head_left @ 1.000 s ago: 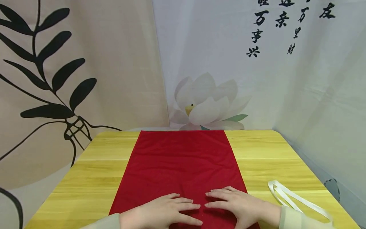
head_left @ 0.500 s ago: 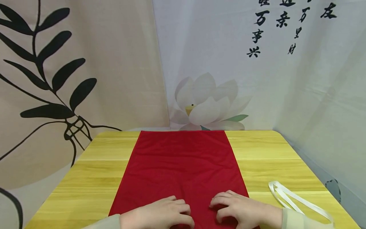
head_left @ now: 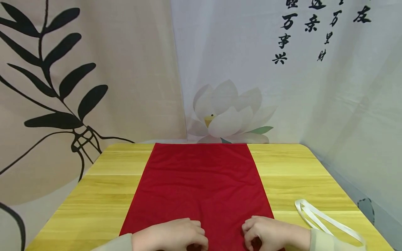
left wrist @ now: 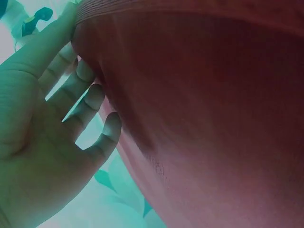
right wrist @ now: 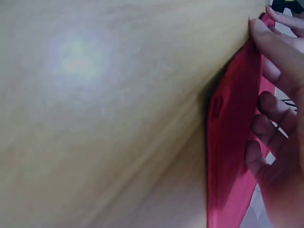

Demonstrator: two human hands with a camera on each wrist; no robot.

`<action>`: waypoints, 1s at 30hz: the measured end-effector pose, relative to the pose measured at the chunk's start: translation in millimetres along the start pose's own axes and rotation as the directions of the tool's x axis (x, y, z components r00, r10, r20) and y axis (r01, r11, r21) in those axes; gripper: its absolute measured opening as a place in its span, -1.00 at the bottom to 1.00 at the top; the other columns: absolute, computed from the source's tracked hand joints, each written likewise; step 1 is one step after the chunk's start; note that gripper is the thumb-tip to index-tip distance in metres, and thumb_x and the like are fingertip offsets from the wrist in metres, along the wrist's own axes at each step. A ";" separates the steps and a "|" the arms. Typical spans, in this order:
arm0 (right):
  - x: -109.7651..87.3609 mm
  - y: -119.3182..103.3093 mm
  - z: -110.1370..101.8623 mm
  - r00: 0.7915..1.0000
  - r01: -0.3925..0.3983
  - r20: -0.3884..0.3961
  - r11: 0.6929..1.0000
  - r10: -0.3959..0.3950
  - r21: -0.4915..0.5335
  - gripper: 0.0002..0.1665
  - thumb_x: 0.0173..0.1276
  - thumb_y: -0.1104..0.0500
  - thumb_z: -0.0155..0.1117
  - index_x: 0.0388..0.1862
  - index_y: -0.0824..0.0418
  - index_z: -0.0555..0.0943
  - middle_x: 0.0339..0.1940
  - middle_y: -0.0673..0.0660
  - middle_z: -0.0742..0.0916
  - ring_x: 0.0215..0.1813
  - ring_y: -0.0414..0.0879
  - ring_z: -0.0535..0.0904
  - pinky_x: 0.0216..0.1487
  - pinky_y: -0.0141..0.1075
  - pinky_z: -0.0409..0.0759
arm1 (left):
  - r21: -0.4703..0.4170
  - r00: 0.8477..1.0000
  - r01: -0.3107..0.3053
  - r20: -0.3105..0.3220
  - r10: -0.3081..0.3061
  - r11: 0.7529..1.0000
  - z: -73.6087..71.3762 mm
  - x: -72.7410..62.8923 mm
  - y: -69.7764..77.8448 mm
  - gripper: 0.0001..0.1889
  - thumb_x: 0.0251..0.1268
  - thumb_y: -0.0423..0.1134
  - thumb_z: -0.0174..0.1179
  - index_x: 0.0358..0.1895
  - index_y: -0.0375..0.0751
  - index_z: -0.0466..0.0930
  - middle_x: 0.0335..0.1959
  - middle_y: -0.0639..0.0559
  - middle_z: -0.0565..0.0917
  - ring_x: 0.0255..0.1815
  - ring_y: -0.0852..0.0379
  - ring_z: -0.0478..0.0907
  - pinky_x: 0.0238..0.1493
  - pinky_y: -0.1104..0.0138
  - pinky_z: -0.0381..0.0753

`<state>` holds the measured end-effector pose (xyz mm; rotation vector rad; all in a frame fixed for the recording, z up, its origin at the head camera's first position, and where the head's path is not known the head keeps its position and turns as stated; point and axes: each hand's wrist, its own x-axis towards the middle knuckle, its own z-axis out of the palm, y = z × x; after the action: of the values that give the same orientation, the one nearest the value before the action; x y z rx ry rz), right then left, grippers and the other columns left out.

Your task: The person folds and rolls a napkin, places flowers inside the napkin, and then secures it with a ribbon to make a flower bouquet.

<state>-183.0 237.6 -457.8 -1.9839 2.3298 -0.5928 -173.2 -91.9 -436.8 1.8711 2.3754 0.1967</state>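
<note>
A red cloth (head_left: 198,174) lies spread down the middle of the wooden table (head_left: 295,188), its far edge along the table's back edge. My left hand (head_left: 172,235) bends over its near part; in the left wrist view the thumb and index finger pinch its gathered edge, the other fingertips against the fabric. To the right, my right hand (head_left: 267,232) pinches the cloth (right wrist: 232,128) near its right side, between thumb (right wrist: 280,52) and index finger, with the other fingers curled against it. The near end of the cloth is out of the head view.
A loop of white ribbon (head_left: 326,218) lies on the table by the right sleeve (head_left: 329,240). Behind the table hangs a light curtain (head_left: 138,87) printed with leaves, a lotus and black writing.
The spread fingers of both hands have curled in and taken hold of the cloth. The hands have moved apart and slightly nearer. The ribbon has stayed put.
</note>
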 end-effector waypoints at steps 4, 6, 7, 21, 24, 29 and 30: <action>0.0 0.4 -1.6 1.000 -0.006 0.012 0.999 0.005 0.042 -0.81 0.06 0.13 0.50 -0.49 -0.12 0.62 -0.48 -0.25 0.50 -0.31 -0.53 0.34 -0.24 -0.61 0.26 | -0.044 0.999 0.044 -0.002 -0.044 0.998 -3.2 -1.2 2.6 -0.72 0.00 -0.28 0.35 -0.34 0.30 0.56 -0.59 0.54 0.33 -0.41 0.56 0.18 -0.38 0.61 0.18; 0.9 0.3 -2.1 1.000 -0.015 0.021 0.998 0.013 0.056 -0.82 0.09 0.13 0.49 -0.50 -0.10 0.62 -0.47 -0.26 0.52 -0.30 -0.54 0.36 -0.21 -0.62 0.28 | -0.064 0.998 0.062 -0.004 -0.063 0.996 -4.3 -1.2 4.1 -0.71 -0.01 -0.31 0.34 -0.36 0.29 0.57 -0.62 0.54 0.33 -0.43 0.57 0.20 -0.38 0.63 0.20; 1.6 0.5 -2.5 1.000 -0.016 0.026 0.998 0.015 0.055 -0.83 0.09 0.12 0.48 -0.51 -0.10 0.62 -0.47 -0.26 0.53 -0.30 -0.55 0.36 -0.20 -0.62 0.28 | -0.068 0.997 0.072 -0.002 -0.072 0.995 -4.8 -1.2 4.8 -0.71 -0.01 -0.32 0.33 -0.37 0.28 0.58 -0.63 0.54 0.32 -0.44 0.57 0.21 -0.39 0.64 0.20; 9.0 -1.2 -16.2 0.947 -0.304 0.182 0.922 0.265 0.239 -0.59 -0.15 0.46 0.33 -0.42 0.00 0.50 -0.60 -0.25 0.47 -0.53 -0.57 0.23 -0.56 -0.65 0.31 | -0.033 0.994 0.084 0.073 -0.082 0.996 -9.2 3.3 3.6 -0.79 0.06 -0.27 0.35 -0.32 0.23 0.65 -0.55 0.55 0.40 -0.41 0.58 0.25 -0.37 0.71 0.19; 8.9 1.5 -19.7 0.934 -0.341 0.205 0.901 0.292 0.268 -0.54 -0.18 0.48 0.29 -0.36 -0.01 0.52 -0.58 -0.26 0.47 -0.53 -0.52 0.24 -0.59 -0.62 0.29 | -0.046 0.992 0.090 0.089 -0.086 0.995 -7.8 4.2 0.9 -0.81 0.06 -0.24 0.35 -0.34 0.23 0.64 -0.54 0.56 0.41 -0.40 0.59 0.26 -0.36 0.71 0.20; 8.0 4.6 -28.1 0.922 -0.367 0.225 0.892 0.313 0.262 -0.51 -0.25 0.49 0.24 -0.37 -0.02 0.54 -0.61 -0.27 0.43 -0.55 -0.50 0.22 -0.62 -0.60 0.24 | -0.089 0.992 0.097 0.095 -0.089 0.991 -8.4 2.8 -0.3 -0.83 0.08 -0.25 0.33 -0.33 0.21 0.65 -0.52 0.54 0.42 -0.39 0.59 0.28 -0.35 0.71 0.22; 8.0 5.1 -30.2 0.920 -0.372 0.229 0.892 0.318 0.259 -0.51 -0.26 0.49 0.24 -0.37 -0.02 0.54 -0.61 -0.27 0.43 -0.55 -0.50 0.22 -0.62 -0.60 0.24 | -0.095 0.992 0.096 0.094 -0.087 0.991 -8.8 2.3 -0.2 -0.83 0.09 -0.26 0.32 -0.33 0.20 0.65 -0.52 0.54 0.42 -0.40 0.59 0.28 -0.35 0.71 0.23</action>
<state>-197.2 238.7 -429.5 -1.3870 2.2459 -0.6583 -175.4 -89.9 -428.1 1.6867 2.3402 0.2132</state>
